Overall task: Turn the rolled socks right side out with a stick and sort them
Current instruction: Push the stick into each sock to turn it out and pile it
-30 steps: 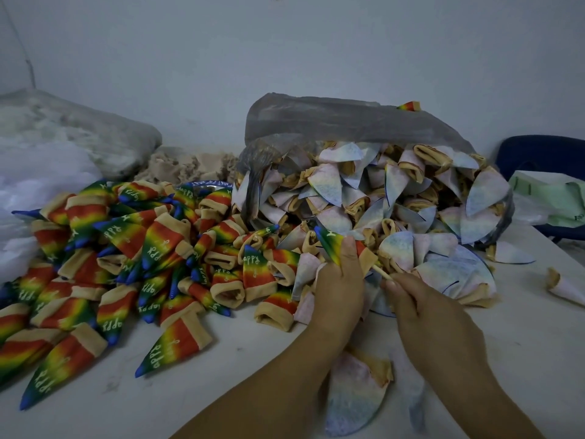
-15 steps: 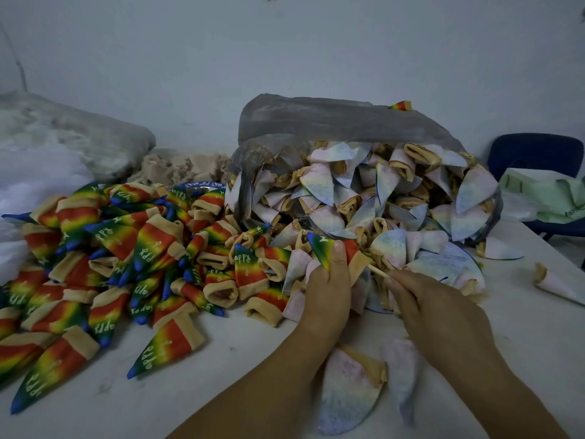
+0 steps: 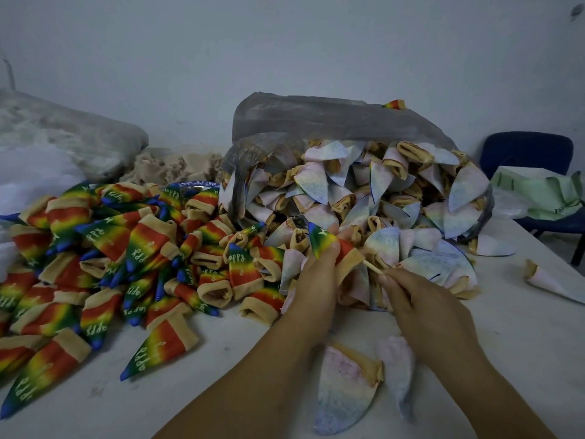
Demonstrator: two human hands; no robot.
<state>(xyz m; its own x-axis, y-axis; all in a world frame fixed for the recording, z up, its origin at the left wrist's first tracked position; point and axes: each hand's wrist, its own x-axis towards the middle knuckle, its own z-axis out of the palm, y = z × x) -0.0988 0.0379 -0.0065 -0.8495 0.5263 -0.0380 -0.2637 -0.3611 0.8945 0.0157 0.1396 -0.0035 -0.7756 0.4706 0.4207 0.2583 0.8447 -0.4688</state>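
The left hand (image 3: pixel 316 280) grips a cone-shaped rainbow-striped fabric sock (image 3: pixel 326 240), its blue tip pointing up and away and its tan cuff facing the right hand (image 3: pixel 424 299) just beside it. That hand pinches a thin wooden stick (image 3: pixel 372 267) aimed along the sock's length; its tip seems to be inside the cuff.

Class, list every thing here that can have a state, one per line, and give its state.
Held sock: right side out, gripped by left hand.
Stick: pinched by right hand, tip at the sock's cuff.
Plastic bag: open, spilling socks.
Pale socks: inside out.
Rainbow pile: right side out.
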